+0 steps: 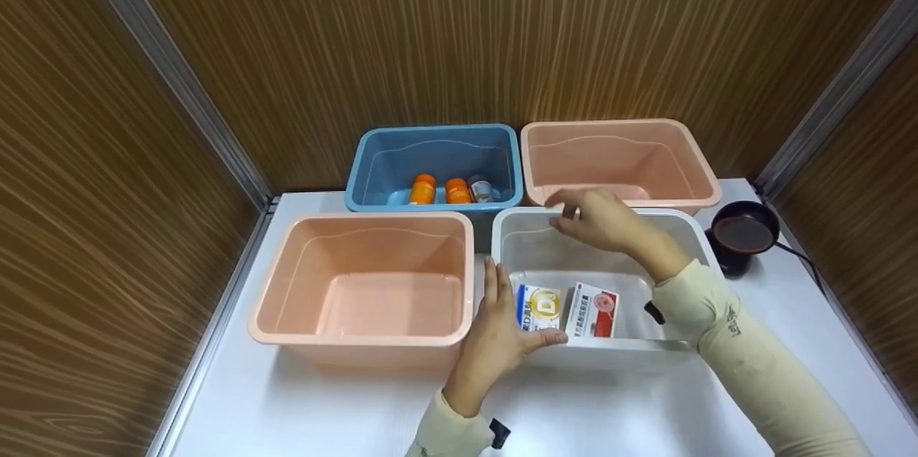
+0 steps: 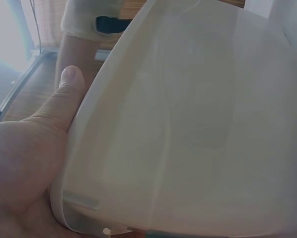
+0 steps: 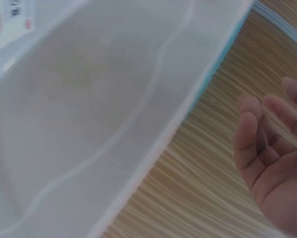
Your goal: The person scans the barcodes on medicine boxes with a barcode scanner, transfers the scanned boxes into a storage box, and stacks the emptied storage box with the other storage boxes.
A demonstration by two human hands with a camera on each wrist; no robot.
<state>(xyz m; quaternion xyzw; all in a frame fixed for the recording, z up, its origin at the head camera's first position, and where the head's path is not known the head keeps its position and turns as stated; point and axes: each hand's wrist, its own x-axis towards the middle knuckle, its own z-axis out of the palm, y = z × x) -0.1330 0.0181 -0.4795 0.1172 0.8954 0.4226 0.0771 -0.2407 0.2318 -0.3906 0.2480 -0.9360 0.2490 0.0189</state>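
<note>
My left hand (image 1: 496, 331) rests against the near left corner of the white bin (image 1: 638, 344), its fingers along the left side and its thumb at the front rim. From the left wrist, the thumb lies against the bin's outer wall (image 2: 198, 119). Above the bin's far part is my right hand (image 1: 599, 219), holding nothing, with fingers loosely bent. The right wrist view shows that hand (image 3: 282, 163) apart from the bin wall. On the bin's floor lie a white, blue and yellow box (image 1: 539, 305) and a white and red medicine box (image 1: 594, 311).
A pink bin (image 1: 362, 340) stands left of the white one. Behind are a blue bin (image 1: 437, 207) with two orange bottles (image 1: 423, 189) and a small clear bottle (image 1: 481, 190), and another pink bin (image 1: 602, 125). A black round device (image 1: 744, 233) with a cable is at right.
</note>
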